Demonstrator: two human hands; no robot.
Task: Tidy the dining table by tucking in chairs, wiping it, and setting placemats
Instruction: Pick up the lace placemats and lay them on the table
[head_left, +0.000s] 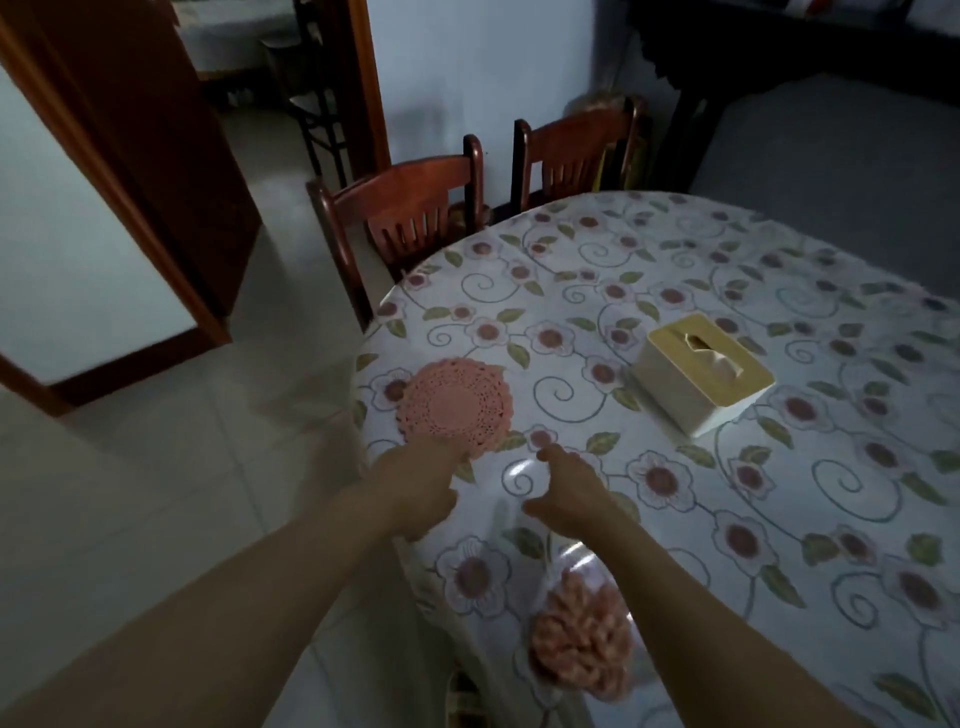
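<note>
Where left hand (423, 480) touches it, round placemat (455, 407), flat, axisless.

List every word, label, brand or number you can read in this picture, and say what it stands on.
None can be read. The tissue box shows no visible print, the floral tablecloth and the pink doily placemat carry only patterns, and the pink cloth under the right forearm is blurred.

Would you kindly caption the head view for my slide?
Left hand touches pink placemat on floral table; right hand hovers.
</note>
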